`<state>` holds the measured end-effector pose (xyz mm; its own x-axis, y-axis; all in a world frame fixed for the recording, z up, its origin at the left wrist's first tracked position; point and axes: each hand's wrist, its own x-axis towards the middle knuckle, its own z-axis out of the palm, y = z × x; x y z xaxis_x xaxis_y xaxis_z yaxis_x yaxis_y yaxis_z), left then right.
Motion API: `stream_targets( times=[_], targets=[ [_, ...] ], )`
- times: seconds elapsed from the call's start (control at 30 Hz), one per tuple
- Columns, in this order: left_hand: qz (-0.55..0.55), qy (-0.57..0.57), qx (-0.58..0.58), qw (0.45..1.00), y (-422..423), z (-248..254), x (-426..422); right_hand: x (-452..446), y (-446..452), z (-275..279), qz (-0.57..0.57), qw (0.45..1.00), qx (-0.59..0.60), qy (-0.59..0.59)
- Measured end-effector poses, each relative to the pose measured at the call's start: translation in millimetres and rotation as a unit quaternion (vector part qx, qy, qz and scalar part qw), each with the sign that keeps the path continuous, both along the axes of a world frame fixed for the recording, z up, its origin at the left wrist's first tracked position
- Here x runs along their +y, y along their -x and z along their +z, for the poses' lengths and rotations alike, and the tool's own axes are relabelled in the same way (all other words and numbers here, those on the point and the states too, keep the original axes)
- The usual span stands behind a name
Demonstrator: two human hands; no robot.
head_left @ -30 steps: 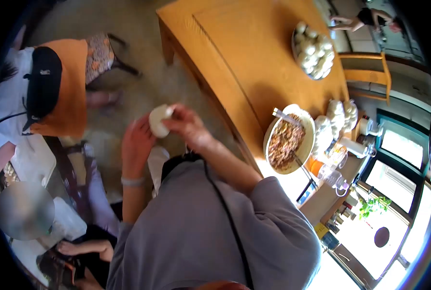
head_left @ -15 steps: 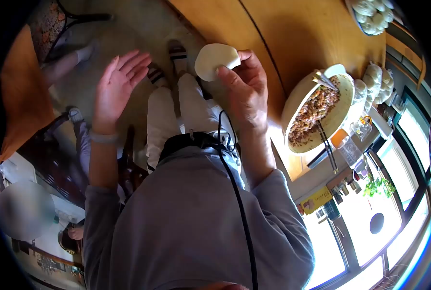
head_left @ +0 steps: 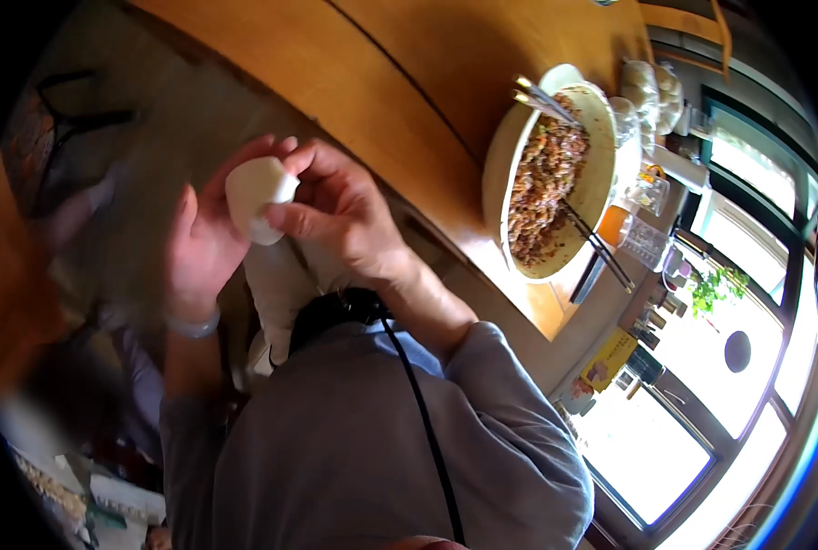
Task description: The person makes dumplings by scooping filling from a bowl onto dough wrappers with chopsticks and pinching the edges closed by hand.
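Note:
A round, pale dough wrapper (head_left: 255,191) is pinched at its edge between the thumb and fingers of my right hand (head_left: 345,215). It bends a little and lies over the palm side of my left hand (head_left: 205,247), which is open with its thumb apart. Part of the left fingers is hidden behind the wrapper. Right of my hands, on the wooden table, stands a large oval bowl (head_left: 498,188) of chopped brown filling (head_left: 546,183). Two pairs of chopsticks rest in it: a light-tipped pair (head_left: 544,99) at the far end and a dark pair (head_left: 597,246) over the near side.
The wooden table (head_left: 445,55) has a seam running across it. Knotted plastic bags (head_left: 642,92) and a clear container (head_left: 647,243) are beyond the bowl. A chair (head_left: 693,23) stands at the far side, windows (head_left: 652,458) at right. Another person's leg (head_left: 79,206) blurs at left.
My right hand has carried the wrapper left, onto my open left hand. The view has turned, so the bowl and table appear farther left.

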<state>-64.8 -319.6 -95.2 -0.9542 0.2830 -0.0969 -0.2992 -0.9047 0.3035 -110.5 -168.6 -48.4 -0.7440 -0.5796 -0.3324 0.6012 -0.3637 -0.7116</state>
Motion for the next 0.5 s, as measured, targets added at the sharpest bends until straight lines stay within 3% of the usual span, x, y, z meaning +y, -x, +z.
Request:
stream_targets(
  times=[0.3, 0.4, 0.5],
  targets=[
    [0.091, 0.063, 0.066, 0.992, -51, -1, 80, 61, -45, -3, 0.037, 0.994, 0.101, -0.014],
    [0.077, 0.092, 0.115, 0.986, -73, 0, 130, 106, -75, 6, 0.029, 0.989, 0.145, -0.023],
    [0.03, 0.054, 0.09, 0.994, -102, 8, 185, 158, -106, 20, 0.048, 0.988, 0.142, -0.033]
  ],
)
